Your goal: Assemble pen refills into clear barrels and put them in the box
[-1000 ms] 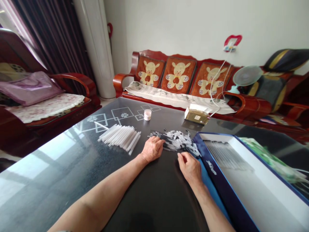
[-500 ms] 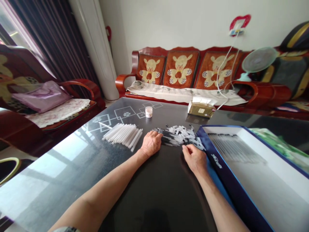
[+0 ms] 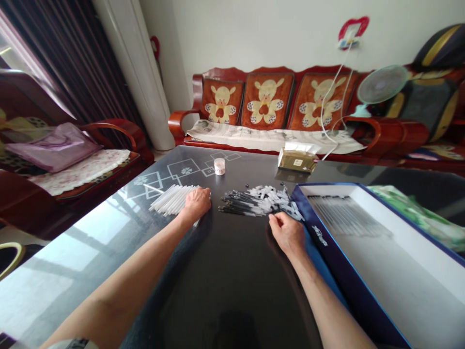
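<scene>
My left hand [image 3: 198, 201] rests over the right end of a pile of white pen barrels [image 3: 173, 199]. Its fingers are curled down, and whatever is under them is hidden. My right hand [image 3: 288, 232] is closed, thumb against the curled fingers, beside the near edge of a heap of small clear-white pen caps [image 3: 274, 196]. What it may hold cannot be made out. Between the hands lie many dark-tipped pen refills [image 3: 241, 203], their right ends running into the caps.
A blue box [image 3: 336, 264] with white inside stands at the right, a row of thin pens [image 3: 337, 213] in its far end. Farther back are a small white tub [image 3: 219, 166] and a tissue pack [image 3: 298, 159]. Green plastic packaging [image 3: 414, 213] lies beyond the box.
My left hand has moved left, from the refills to the white barrels, uncovering the refills' left ends. My right hand stays closed by the caps. The whole view has shifted slightly.
</scene>
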A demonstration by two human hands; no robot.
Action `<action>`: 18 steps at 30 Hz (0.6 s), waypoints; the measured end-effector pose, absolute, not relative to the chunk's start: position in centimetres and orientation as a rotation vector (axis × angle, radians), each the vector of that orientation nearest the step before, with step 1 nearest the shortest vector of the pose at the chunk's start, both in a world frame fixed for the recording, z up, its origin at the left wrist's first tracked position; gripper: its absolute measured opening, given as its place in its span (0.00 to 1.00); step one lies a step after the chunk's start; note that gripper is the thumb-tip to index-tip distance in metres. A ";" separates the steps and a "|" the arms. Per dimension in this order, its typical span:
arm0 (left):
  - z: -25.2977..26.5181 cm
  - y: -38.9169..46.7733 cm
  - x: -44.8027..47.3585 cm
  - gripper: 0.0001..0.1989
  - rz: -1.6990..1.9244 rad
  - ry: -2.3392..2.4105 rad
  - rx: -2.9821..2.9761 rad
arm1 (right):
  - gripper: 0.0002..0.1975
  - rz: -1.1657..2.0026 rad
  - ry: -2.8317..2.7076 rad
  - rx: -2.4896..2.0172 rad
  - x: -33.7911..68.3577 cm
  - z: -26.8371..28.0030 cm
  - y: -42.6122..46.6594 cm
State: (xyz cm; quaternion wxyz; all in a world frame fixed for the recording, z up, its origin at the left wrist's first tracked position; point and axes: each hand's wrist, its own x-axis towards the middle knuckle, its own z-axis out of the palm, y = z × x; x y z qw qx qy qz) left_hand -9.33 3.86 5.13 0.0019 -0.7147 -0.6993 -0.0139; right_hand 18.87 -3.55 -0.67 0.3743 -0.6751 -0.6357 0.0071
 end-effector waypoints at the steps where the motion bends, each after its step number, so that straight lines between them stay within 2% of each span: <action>1: 5.1 3.8 -9.3 0.16 -0.043 -2.204 -2.239 | 0.16 0.021 -1.624 -1.729 18.9 -0.7 -3.6; 6: 5.1 3.6 -9.1 0.18 -0.036 -2.223 -2.225 | 0.12 -0.010 -1.787 -1.559 18.4 -0.4 -4.0; 9: 5.5 3.5 -9.2 0.19 -0.069 -2.227 -2.196 | 0.17 -0.018 -2.090 -1.278 17.4 -0.1 -4.5; 11: 5.7 3.5 -9.2 0.20 -0.218 -2.205 -2.188 | 0.20 -0.002 -2.229 -1.221 16.7 0.1 -4.8; 15: 5.9 3.7 -8.4 0.19 -0.846 -2.244 -2.373 | 0.17 0.038 -2.288 -1.266 16.3 0.2 -5.1; 18: 5.5 3.6 -7.0 0.16 -1.687 -2.410 -2.597 | 0.15 0.019 -2.209 -1.217 16.6 0.1 -4.9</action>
